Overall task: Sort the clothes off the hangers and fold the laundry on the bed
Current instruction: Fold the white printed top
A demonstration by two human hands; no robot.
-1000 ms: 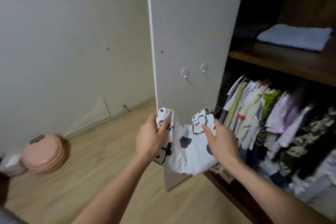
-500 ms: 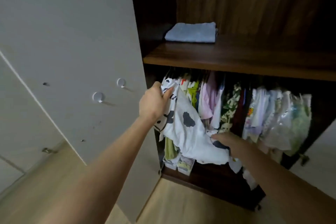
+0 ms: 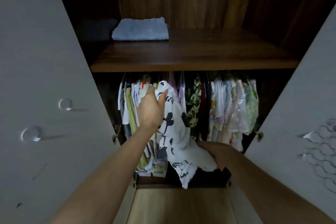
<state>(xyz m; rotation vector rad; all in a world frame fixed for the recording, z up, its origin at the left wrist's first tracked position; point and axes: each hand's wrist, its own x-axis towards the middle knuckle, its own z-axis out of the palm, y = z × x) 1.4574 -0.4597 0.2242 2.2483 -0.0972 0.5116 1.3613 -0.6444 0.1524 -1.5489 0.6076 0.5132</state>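
Setting: an open wardrobe (image 3: 181,14) with dark wood inside and pale doors swung out to either side.
Garment: a white printed shirt (image 3: 174,129) hangs among the hanging clothes (image 3: 227,107), towards the left end of the row.
Left hand (image 3: 151,109): grips the shirt's top, fingers curled round the cloth.
Right hand (image 3: 216,152): holds the shirt's lower hem, bunched.
Shelf (image 3: 190,56): a folded blue towel (image 3: 141,29) lies at its back left.

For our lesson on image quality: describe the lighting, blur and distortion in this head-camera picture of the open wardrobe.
Head view: dim overall, with the upper compartment behind the folded blue cloth nearly black; the wide-angle lens splays the wardrobe doors outward; the door edges are soft; the left hand and white printed garment are brightest and fairly sharp; the clear door hooks show small glints.
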